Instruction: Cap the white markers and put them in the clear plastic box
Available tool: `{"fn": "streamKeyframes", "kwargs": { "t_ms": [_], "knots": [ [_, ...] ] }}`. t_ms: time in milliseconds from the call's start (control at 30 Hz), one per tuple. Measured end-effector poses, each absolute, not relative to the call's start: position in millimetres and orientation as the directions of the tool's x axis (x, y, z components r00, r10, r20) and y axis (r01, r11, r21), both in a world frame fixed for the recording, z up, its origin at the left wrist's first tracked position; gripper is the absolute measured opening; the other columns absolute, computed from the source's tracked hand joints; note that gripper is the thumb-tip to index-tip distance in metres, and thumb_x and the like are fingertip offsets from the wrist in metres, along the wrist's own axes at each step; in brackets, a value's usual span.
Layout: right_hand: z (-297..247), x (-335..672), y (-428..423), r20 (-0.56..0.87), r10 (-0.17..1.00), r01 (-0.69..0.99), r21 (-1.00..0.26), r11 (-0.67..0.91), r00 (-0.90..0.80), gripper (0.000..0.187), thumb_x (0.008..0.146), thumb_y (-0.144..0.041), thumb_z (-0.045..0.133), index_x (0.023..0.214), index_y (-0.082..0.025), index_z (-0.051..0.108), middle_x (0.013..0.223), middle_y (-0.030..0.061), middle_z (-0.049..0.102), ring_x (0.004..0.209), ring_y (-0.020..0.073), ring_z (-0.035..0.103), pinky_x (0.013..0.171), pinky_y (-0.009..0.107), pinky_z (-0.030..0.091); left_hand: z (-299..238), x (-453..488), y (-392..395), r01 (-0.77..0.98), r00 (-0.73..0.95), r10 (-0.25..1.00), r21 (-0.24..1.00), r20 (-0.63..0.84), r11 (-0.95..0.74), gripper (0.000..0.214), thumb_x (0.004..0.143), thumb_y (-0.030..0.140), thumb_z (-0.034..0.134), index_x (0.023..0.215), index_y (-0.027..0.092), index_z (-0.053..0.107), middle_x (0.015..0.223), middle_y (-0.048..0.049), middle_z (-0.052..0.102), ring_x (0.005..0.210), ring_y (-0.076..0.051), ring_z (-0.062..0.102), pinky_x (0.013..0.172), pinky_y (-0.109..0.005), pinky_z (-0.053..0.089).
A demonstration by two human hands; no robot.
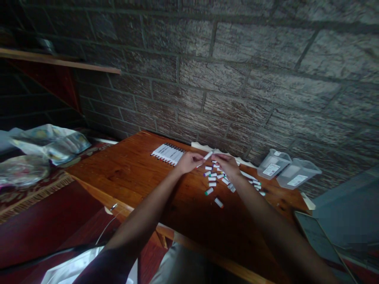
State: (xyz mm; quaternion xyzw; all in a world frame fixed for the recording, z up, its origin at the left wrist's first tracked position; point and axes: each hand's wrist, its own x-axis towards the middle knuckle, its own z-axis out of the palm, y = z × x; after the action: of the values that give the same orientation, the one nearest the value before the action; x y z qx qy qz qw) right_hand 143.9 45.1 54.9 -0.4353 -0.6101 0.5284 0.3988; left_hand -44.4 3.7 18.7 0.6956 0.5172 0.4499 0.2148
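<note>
My left hand [189,161] is closed around a white marker [208,154], which slants up to the right above the table. At the marker's upper end, the fingers of my right hand [226,163] are pinched together; whether they grip the marker's tip or a small part is too small to tell. Beneath and in front of my right hand lie several loose white marker caps [212,184] with coloured ends. To the left of my left hand, a row of white markers [168,153] lies side by side on the table.
Two clear plastic bins [274,165] with labels stand at the table's back right. Several more markers [250,177] lie beyond my right forearm. A tablet-like flat device [321,240] rests at the right edge. The wooden table [118,169] meets a brick wall behind.
</note>
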Motion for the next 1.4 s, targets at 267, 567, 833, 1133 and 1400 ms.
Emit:
{"fn": "streamKeyframes", "kwargs": {
  "t_ms": [267, 567, 833, 1133, 1400],
  "knots": [
    [34.9, 226.5, 16.2, 0.003, 0.971, 0.187, -0.981, 0.049, -0.238, 0.044, 0.067, -0.054, 0.072, 0.099, -0.024, 0.073, 0.091, 0.0041, 0.074, 0.073, 0.0196, 0.065, 0.059, 0.029, 0.05, 25.3, -50.3, -9.0, 0.914, -0.333, 0.925, 0.305, 0.184, 0.268, 0.027, 0.081, 0.045, 0.059, 0.084, 0.024, 0.076, 0.092, -0.0097, 0.074, 0.087, -0.027, 0.067, 0.071, -0.032, 0.049],
    [4.1, 271.6, 8.4, 0.067, 0.978, 0.188, -0.976, 0.105, -0.199, 0.05, 0.07, -0.066, 0.064, 0.092, -0.021, 0.074, 0.084, 0.0056, 0.072, 0.062, 0.0166, 0.061, 0.055, 0.027, 0.049, 23.6, -49.1, -9.2, 0.914, -0.398, 0.902, 0.15, 0.167, 0.376, 0.028, 0.08, 0.048, 0.059, 0.087, 0.024, 0.072, 0.091, -0.0111, 0.073, 0.089, -0.028, 0.067, 0.074, -0.034, 0.048],
    [-4.1, 276.1, 15.7, 0.054, 0.978, 0.162, -0.983, 0.088, -0.201, 0.048, 0.072, -0.063, 0.065, 0.096, -0.022, 0.072, 0.086, 0.0049, 0.072, 0.067, 0.017, 0.062, 0.06, 0.028, 0.05, 18.6, -53.5, -3.5, 0.908, -0.416, 0.899, 0.122, 0.14, 0.401, 0.027, 0.08, 0.039, 0.059, 0.099, 0.022, 0.065, 0.095, -0.0128, 0.072, 0.092, -0.03, 0.067, 0.076, -0.035, 0.048],
    [0.2, 290.6, 25.4, 0.297, 0.952, 0.493, -0.818, 0.295, -0.077, 0.037, 0.08, -0.052, 0.057, 0.092, -0.021, 0.072, 0.089, 0.0083, 0.075, 0.076, 0.0247, 0.068, 0.072, 0.036, 0.051, 14.1, -56.2, 0.0, 0.922, -0.373, 0.911, 0.184, 0.177, 0.341, 0.037, 0.086, 0.045, 0.051, 0.114, 0.02, 0.057, 0.098, -0.0121, 0.072, 0.095, -0.027, 0.067, 0.078, -0.033, 0.048],
    [-0.7, 290.7, 23.9, 0.317, 0.941, 0.538, -0.777, 0.327, -0.116, 0.04, 0.082, -0.054, 0.053, 0.093, -0.021, 0.073, 0.087, 0.007, 0.075, 0.073, 0.0229, 0.068, 0.069, 0.034, 0.05, 12.1, -57.6, -0.9, 0.921, -0.379, 0.909, 0.168, 0.173, 0.352, 0.035, 0.086, 0.043, 0.052, 0.113, 0.022, 0.06, 0.102, -0.0106, 0.072, 0.098, -0.027, 0.067, 0.083, -0.033, 0.049]
  ]
}}
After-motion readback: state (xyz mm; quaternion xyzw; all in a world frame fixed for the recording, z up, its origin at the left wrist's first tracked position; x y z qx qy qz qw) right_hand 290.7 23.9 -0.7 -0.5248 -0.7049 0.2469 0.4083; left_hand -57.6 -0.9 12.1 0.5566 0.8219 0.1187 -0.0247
